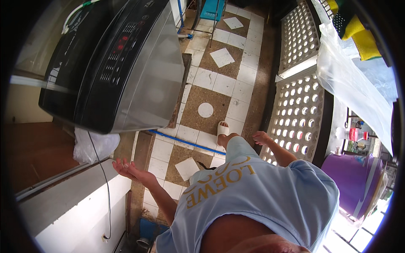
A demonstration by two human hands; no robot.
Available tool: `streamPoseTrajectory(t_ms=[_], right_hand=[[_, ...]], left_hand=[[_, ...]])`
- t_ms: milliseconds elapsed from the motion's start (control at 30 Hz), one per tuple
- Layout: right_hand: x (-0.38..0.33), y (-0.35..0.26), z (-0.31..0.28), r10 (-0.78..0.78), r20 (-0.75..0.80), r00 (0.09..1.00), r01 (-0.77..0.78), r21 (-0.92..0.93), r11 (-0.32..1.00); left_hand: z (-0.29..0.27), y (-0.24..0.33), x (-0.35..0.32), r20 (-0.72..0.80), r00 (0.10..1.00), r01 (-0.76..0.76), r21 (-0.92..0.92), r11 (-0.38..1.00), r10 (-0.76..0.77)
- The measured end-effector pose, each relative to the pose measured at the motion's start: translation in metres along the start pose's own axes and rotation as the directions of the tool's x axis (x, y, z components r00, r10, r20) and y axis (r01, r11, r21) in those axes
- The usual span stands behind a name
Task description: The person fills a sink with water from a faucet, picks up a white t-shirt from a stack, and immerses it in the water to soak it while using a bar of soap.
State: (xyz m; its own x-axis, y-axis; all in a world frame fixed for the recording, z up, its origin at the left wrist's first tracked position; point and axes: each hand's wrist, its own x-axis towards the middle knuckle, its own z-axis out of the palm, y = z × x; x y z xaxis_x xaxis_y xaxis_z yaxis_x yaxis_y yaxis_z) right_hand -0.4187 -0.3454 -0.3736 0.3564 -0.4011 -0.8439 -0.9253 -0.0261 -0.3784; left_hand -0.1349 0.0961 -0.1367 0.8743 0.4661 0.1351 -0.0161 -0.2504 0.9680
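Observation:
My left hand (130, 170) is held out at the left, palm turned up and fingers apart, with nothing in it. It is nearest to a crumpled whitish plastic bag (96, 146) and a thin dark power cord (104, 173) hanging past a ledge. At the right, my right hand (262, 138) hangs away from my body with loosely bent fingers, and no object shows in it. A wall of round-holed blocks (295, 114) stands beside it. Ahead on the left is a grey washing machine (147, 80) with a black top and a lit red display.
Tiled floor (206, 80) runs ahead as a narrow passage, and a blue pipe (190, 144) crosses it near my slippered foot (222, 130). A blue plastic object (212, 9) stands at the far end. To the right are a purple container (348, 181) and hanging clear plastic sheeting (350, 71).

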Motion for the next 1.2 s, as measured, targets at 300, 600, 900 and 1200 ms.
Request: streamPoseTrajectory(t_ms=[300,600,900,1200], right_hand=[[0.061,-0.089,-0.140,-0.084,-0.076,0.994,0.093,0.118,0.989],[0.090,-0.120,-0.205,0.080,-0.070,0.994,-0.080,0.006,0.997],[0.167,-0.225,-0.266,0.188,-0.043,0.981,-0.190,-0.041,0.981],[0.272,-0.310,-0.350,0.089,0.005,0.996,-0.088,-0.062,0.994]], left_hand=[[0.175,0.057,0.024,-0.310,0.945,0.046,-0.191,0.981,-0.104],[0.177,-0.020,0.061,-0.551,0.834,-0.020,-0.056,0.998,-0.014],[0.168,-0.051,0.080,-0.719,0.685,0.194,0.023,0.981,-0.119],[0.225,-0.046,0.040,-0.773,0.448,0.503,-0.197,0.842,-0.449]])
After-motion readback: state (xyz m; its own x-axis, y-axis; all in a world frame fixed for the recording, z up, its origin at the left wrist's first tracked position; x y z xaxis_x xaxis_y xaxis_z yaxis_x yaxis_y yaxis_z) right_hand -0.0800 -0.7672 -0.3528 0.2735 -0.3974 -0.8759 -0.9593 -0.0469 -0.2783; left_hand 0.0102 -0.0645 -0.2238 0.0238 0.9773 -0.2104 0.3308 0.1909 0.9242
